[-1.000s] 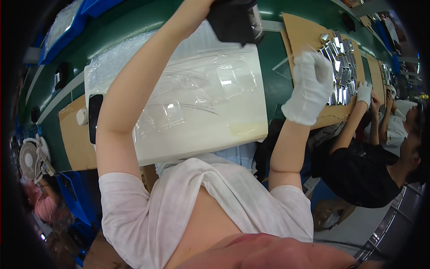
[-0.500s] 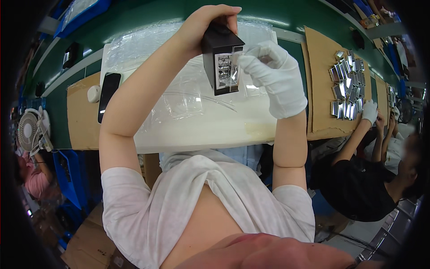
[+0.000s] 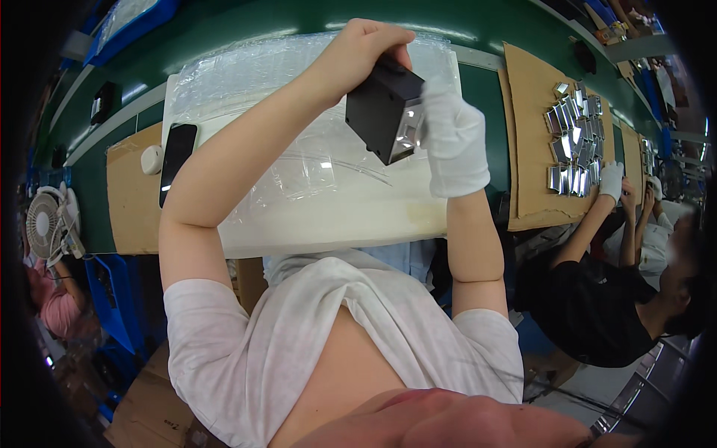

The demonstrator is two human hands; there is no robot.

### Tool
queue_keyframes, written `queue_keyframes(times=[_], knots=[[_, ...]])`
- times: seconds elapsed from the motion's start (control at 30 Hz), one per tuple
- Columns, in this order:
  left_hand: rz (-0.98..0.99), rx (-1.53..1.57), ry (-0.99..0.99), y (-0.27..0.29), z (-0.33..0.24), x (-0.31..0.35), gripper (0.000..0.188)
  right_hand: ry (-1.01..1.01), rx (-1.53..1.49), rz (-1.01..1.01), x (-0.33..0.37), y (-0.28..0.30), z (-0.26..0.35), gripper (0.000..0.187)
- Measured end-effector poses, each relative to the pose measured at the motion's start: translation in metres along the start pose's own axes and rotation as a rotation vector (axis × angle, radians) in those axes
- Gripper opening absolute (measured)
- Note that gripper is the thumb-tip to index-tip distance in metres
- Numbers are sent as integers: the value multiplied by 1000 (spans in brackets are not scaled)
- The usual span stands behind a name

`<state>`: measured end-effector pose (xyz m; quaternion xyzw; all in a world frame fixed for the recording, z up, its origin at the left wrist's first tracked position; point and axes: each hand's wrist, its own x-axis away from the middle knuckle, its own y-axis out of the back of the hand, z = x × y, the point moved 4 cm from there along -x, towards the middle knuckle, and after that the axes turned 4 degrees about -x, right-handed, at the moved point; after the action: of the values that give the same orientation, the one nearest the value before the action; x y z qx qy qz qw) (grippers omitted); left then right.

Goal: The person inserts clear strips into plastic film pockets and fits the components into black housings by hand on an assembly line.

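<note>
A black box-shaped housing (image 3: 381,108) hangs tilted above the white work surface. My bare left hand (image 3: 377,46) grips it from the top and far side, with some of its fingers hidden behind it. A shiny, clear face (image 3: 408,128) of the housing points toward my right hand (image 3: 455,138), which wears a white glove. The gloved fingers are against or just beside that face. They are smeared by motion, so what they hold, if anything, does not show. Beneath lie clear plastic sheets (image 3: 299,168) on the white surface (image 3: 314,228).
At left are a phone (image 3: 178,160), a small round white case (image 3: 151,160) and a fan (image 3: 46,224). Several shiny metal-looking parts (image 3: 575,142) rest on cardboard (image 3: 526,172) at right, where a co-worker's gloved hand (image 3: 611,181) reaches. A blue tray (image 3: 131,26) stands at far left.
The housing has turned, so its clear face now points more to the right and its black side shows more. My left hand has shifted slightly right; the gloved hand has moved slightly left.
</note>
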<state>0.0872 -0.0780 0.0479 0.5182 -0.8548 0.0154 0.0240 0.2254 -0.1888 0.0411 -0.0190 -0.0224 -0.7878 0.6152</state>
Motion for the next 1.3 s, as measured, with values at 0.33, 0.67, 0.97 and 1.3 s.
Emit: queue_keyframes(times=[0.33,0.67,0.97,1.3], knots=[[-151,46,66,2,8,0,40,362,343,-77,11,-17,11,28],[-288,-357,-116,54,18,-46,24,441,492,-123,-2,10,-5,29],[-77,-692,-239,97,16,-9,47,458,877,152,1,38,-35,35],[-6,-1123,-51,97,44,157,47,595,1254,-13,-22,42,-58,35]])
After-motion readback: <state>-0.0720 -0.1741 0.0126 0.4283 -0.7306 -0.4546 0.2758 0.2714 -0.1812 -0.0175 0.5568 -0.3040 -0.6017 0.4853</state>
